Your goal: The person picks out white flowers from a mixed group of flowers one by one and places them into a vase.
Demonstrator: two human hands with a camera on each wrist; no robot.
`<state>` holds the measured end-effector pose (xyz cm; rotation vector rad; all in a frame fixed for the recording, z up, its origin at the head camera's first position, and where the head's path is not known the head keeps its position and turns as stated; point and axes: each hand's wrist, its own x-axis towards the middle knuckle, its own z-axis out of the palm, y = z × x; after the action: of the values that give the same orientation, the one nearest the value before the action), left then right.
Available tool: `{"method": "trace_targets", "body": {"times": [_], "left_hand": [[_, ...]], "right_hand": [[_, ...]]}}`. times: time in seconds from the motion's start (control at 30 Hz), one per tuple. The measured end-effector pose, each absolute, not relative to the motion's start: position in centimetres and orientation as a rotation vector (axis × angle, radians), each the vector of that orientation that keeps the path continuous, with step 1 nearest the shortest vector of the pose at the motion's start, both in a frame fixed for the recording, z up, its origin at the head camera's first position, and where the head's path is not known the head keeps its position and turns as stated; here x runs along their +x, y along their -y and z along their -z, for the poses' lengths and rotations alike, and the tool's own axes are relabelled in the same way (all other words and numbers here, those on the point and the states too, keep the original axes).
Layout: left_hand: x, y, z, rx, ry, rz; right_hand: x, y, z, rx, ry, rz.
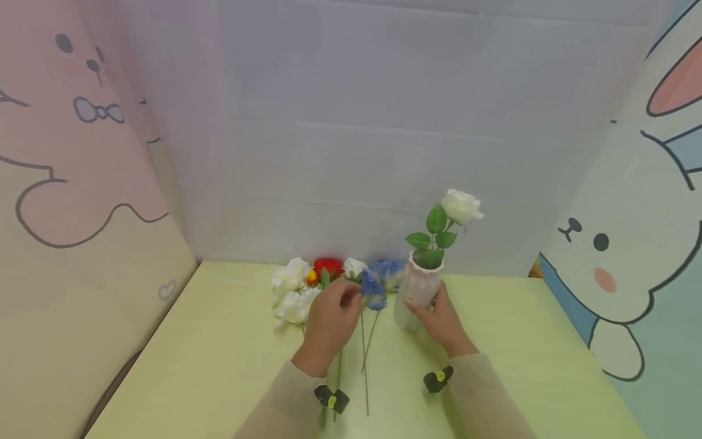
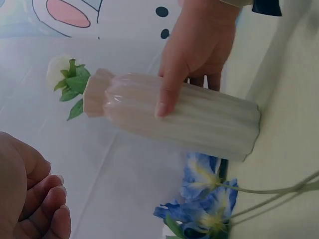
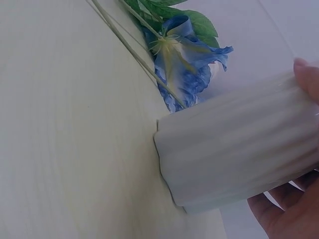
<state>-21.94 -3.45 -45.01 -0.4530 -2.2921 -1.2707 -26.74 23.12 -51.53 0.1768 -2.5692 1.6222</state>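
A pale pink-and-white fluted vase [image 1: 418, 286] stands at the right of the flowers, its base at the tabletop. My right hand [image 1: 445, 320] grips its side, with the thumb across the front, as the left wrist view also shows the vase [image 2: 184, 117]. One white rose [image 1: 461, 207] with green leaves rises from its mouth; the lower stem is hidden inside. My left hand [image 1: 333, 317] hovers over the lying flowers, fingers loosely curled. In the left wrist view no thing shows in the left hand [image 2: 32, 194].
White blooms [image 1: 293, 305], a red flower [image 1: 328, 267], another white rose [image 1: 354, 267] and blue flowers [image 1: 374, 289] lie on the pale yellow table [image 1: 219, 341], stems toward me. A pale cloth wall [image 1: 351, 171] closes off the back, with cartoon-printed panels at both sides.
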Motion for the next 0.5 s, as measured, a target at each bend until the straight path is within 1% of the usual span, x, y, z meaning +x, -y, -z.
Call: {"method": "trace_targets", "body": {"times": [0.23,0.5], "left_hand": [[-20.4,5.4,47.3,-0.35,2.347,1.314],[-19.8,6.5,49.0,-0.257,2.429,1.284]], "right_hand": [[-26.8,-22.9,51.5,0.191,2.556,-1.612],[-26.7,-23.0,51.4,0.211,2.551,-1.628]]}}
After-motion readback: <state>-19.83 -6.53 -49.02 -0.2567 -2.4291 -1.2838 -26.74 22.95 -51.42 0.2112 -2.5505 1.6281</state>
